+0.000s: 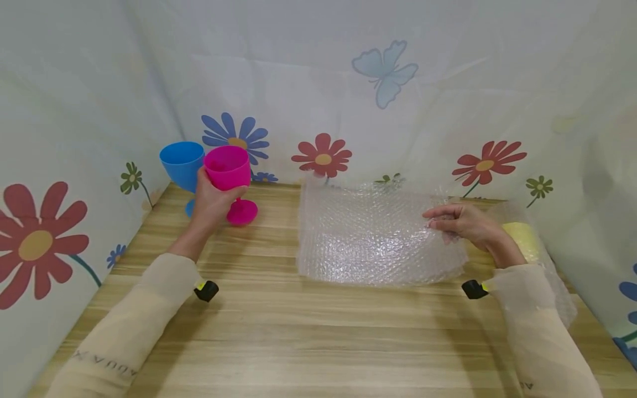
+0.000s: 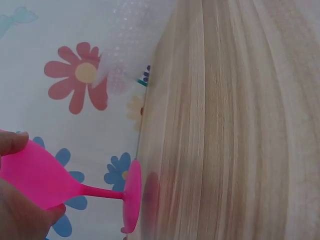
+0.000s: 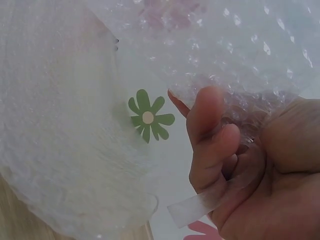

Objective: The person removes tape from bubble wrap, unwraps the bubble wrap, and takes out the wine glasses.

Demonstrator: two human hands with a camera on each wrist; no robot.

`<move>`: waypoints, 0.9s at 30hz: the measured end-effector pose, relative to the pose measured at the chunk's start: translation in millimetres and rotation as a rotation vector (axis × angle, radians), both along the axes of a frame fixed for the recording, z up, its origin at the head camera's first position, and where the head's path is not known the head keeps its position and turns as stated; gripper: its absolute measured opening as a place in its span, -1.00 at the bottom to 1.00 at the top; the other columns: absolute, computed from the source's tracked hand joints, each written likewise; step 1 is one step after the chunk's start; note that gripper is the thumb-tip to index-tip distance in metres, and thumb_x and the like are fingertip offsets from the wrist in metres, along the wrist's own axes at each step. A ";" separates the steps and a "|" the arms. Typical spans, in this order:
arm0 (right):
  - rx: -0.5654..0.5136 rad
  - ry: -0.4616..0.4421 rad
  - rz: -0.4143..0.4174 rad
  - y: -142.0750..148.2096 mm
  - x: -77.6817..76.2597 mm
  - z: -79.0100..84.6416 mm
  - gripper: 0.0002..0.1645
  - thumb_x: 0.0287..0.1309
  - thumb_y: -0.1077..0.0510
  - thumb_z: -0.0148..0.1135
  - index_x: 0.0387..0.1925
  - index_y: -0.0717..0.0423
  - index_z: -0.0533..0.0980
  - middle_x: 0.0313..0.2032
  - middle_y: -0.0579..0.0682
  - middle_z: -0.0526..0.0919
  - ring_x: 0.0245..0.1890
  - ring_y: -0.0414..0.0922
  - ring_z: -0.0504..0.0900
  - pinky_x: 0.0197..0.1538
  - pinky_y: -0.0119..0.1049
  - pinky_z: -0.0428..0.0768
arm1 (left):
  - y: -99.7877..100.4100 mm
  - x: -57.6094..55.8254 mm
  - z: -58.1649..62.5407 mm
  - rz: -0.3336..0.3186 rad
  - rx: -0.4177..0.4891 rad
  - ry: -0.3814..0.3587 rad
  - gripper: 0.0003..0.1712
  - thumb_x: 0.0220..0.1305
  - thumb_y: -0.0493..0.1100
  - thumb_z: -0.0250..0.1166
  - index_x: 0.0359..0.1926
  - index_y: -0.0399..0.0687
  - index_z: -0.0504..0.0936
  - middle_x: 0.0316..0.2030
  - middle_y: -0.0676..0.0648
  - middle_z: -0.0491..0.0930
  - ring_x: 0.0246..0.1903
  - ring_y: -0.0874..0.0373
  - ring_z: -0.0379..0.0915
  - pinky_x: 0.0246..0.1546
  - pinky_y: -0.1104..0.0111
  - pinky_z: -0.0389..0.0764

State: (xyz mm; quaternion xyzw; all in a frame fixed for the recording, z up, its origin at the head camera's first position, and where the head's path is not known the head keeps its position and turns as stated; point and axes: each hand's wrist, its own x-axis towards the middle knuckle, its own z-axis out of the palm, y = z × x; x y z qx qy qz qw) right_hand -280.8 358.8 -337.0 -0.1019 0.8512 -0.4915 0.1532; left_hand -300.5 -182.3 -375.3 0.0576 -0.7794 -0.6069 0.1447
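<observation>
At the back left, my left hand (image 1: pixel 211 200) grips the bowl of a pink plastic goblet (image 1: pixel 228 168). In the left wrist view the pink goblet's round foot (image 2: pixel 132 197) appears slightly apart from the tabletop. A blue goblet (image 1: pixel 182 163) stands just left of it, its stem hidden by my hand. My right hand (image 1: pixel 470 224) pinches the right side of a bubble wrap sheet (image 1: pixel 373 235) in the middle. In the right wrist view, the bubble wrap (image 3: pixel 250 45) bunches between the fingers, and a short clear strip (image 3: pixel 195 206), like tape, hangs at them.
A bubble wrap roll (image 1: pixel 554 282) with a yellow core (image 1: pixel 525 240) lies at the right, partly behind my right forearm. The wooden table (image 1: pixel 323 337) meets flower-printed curtains (image 1: pixel 398 132) at the back and sides. Each wrist carries a small black camera (image 1: pixel 206 290).
</observation>
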 end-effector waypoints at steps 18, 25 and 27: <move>0.055 -0.019 0.006 -10.4 -11.9 -9.7 -0.52 0.43 0.25 0.25 0.27 0.44 0.49 -0.26 -0.05 0.75 -0.53 -0.22 0.53 -0.43 -0.40 0.60 | 0.9 -17.3 -13.8 0.059 -0.033 -0.018 0.14 0.21 -0.13 0.50 0.57 -0.08 -0.10 0.44 -0.20 0.23 0.42 -0.11 0.17 0.36 0.02 0.40; 0.101 0.013 0.043 -15.5 -15.6 -12.8 -0.55 0.41 0.24 0.28 0.22 0.42 0.54 -0.38 0.05 0.67 -0.59 -0.19 0.48 -0.55 -0.40 0.42 | 0.5 -19.2 -15.6 0.061 -0.055 -0.034 0.11 0.26 -0.11 0.49 0.56 -0.07 -0.10 0.43 -0.22 0.23 0.42 -0.14 0.17 0.35 0.01 0.41; 0.107 0.018 0.059 -17.5 -16.6 -14.1 -0.57 0.40 0.25 0.29 0.20 0.42 0.55 -0.34 0.10 0.68 -0.59 -0.19 0.47 -0.57 -0.41 0.39 | 0.1 -19.3 -16.2 0.060 -0.058 -0.036 0.12 0.26 -0.11 0.49 0.56 -0.08 -0.10 0.43 -0.22 0.23 0.42 -0.14 0.17 0.35 0.00 0.41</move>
